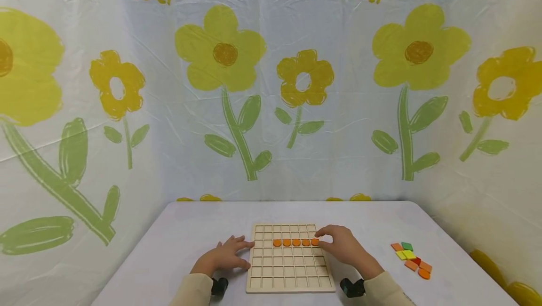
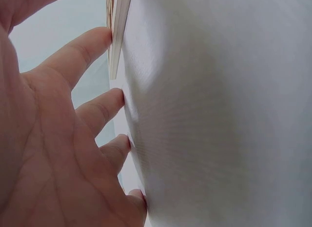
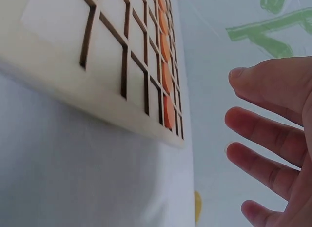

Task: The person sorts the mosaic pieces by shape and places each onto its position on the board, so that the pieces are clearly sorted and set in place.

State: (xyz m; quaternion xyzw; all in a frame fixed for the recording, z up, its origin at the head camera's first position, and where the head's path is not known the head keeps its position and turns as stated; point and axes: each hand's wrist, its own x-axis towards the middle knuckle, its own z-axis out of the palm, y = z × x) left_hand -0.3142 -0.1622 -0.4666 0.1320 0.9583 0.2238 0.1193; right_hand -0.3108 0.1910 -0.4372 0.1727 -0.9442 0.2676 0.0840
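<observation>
A light wooden grid board (image 1: 288, 285) lies on the table, with a row of several orange round pieces (image 1: 296, 242) in its upper part. At the board's left edge rests my left hand (image 1: 224, 256), fingers spread; in the left wrist view one fingertip (image 2: 105, 37) touches the board's side and others rest on the tabletop. By the row's right end is my right hand (image 1: 345, 245), thumb and index finger near the last orange piece (image 3: 168, 112). In the right wrist view the right hand's fingers (image 3: 265, 132) are apart, with nothing between them.
Right of the board, loose flat pieces lie in a group: a green square (image 1: 407, 246), yellow squares (image 1: 408, 254), orange squares (image 1: 410, 265), a partly covered red piece (image 1: 417, 261) and an orange round piece (image 1: 424, 274). A flower-printed cloth (image 1: 296, 169) hangs behind the table (image 1: 190, 221).
</observation>
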